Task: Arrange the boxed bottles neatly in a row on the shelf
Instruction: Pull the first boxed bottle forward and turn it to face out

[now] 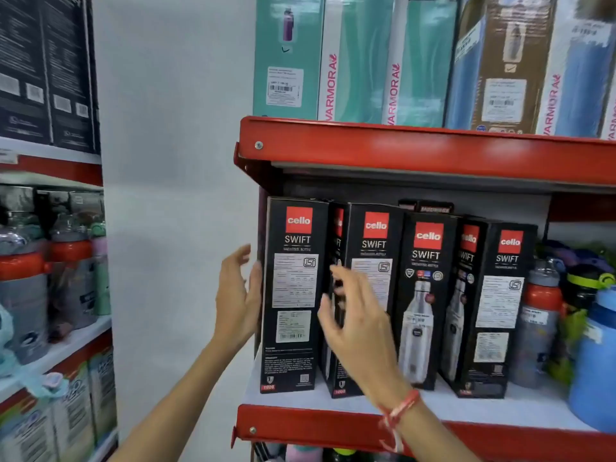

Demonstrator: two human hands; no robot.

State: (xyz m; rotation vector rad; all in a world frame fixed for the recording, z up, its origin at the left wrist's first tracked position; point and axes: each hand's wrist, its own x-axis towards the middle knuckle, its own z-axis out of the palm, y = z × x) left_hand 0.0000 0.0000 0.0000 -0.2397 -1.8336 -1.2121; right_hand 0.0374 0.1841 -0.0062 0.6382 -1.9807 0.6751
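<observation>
Several black boxed bottles marked "cello SWIFT" stand on a white shelf [520, 410] with a red front edge. The leftmost box [295, 295] is upright at the shelf's left end. The second box [375, 248] leans beside it, and the third box [425, 295] and the fourth box [496, 305] stand turned at slightly different angles. My left hand [238, 300] is open against the left side of the leftmost box. My right hand [358, 320] hovers open in front of the gap between the first two boxes, fingers spread and blurred.
Loose bottles [541, 315] and a blue bottle [596, 361] crowd the shelf's right end. Teal and blue boxes [360, 61] fill the shelf above, under which a red rail [416, 148] runs. Another rack [50, 261] with bottles stands at the left, past a white wall gap.
</observation>
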